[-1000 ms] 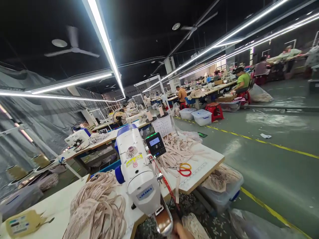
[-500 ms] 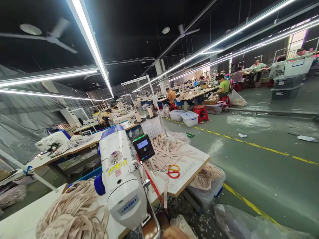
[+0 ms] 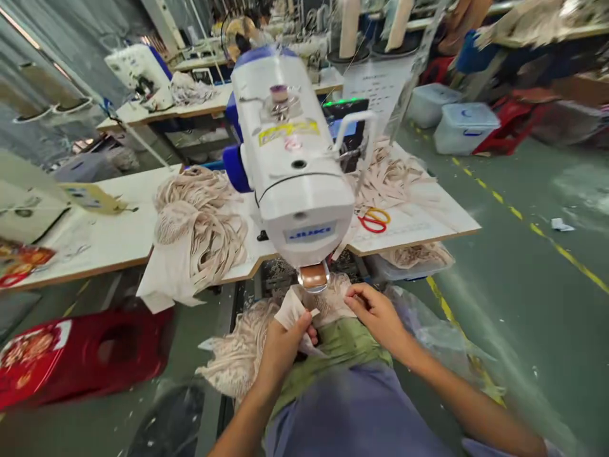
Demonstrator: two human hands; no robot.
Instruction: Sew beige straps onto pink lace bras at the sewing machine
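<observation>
Below the head of a white JUKI sewing machine [image 3: 304, 190], both hands are at beige fabric near my lap. My left hand [image 3: 290, 336] is closed, pinching a beige fabric strip [image 3: 291, 306] between thumb and fingers. At the right, my right hand [image 3: 373, 311] has its thumb and fingers pressed together on the edge of beige fabric [image 3: 335, 298]. A pile of beige strips [image 3: 247, 349] hangs to the left of my lap. Red-and-orange-handled scissors [image 3: 374, 220] lie on the table, right of the machine. Some fingertips are hidden by the cloth.
A heap of beige strips [image 3: 200, 228] lies on the table left of the machine, another heap [image 3: 387, 178] on the right. A red stool [image 3: 114, 355] stands at left. A plastic bag [image 3: 432, 336] lies on the floor at right, near clear lidded bins [image 3: 466, 127].
The view has tilted down from the wide workshop to the machine and my lap. Both hands are now in sight on the beige fabric; earlier only a blurred bit of skin showed at the bottom.
</observation>
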